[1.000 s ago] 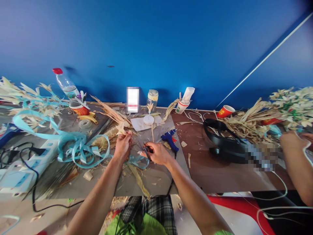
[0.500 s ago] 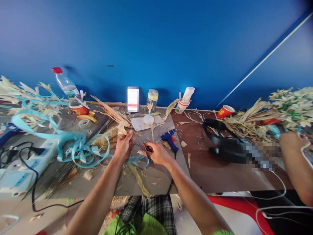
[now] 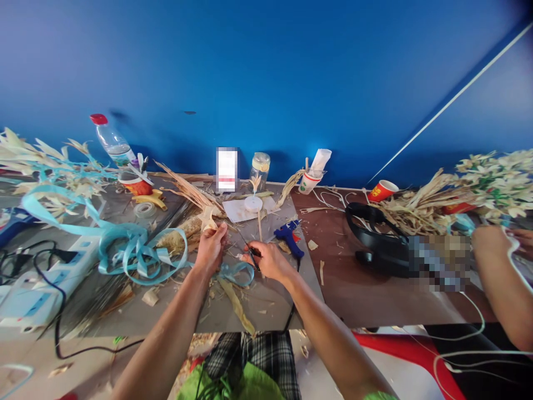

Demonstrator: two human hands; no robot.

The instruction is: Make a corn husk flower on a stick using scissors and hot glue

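Note:
My left hand point(image 3: 210, 248) is closed around a piece of dried corn husk point(image 3: 207, 218) that sticks up from its fingers. My right hand point(image 3: 268, 260) grips black-handled scissors point(image 3: 249, 253), whose blades point left toward the husk. Both hands hover over a grey mat point(image 3: 258, 303) littered with husk scraps. A light blue ribbon point(image 3: 133, 247) coils to the left and loops under my wrists. A blue glue gun point(image 3: 290, 236) lies just right of my right hand.
A white power strip point(image 3: 41, 286) with black cables lies at the left. A water bottle point(image 3: 111, 141), a red cup point(image 3: 382, 190), a glass jar point(image 3: 260, 168) and husk bundles point(image 3: 425, 208) line the back. Another person's arm point(image 3: 502, 275) reaches in at right near a black device point(image 3: 377, 241).
My hands have barely shifted; the scissors have tilted a little toward the husk. The other person's arm at right has moved slightly.

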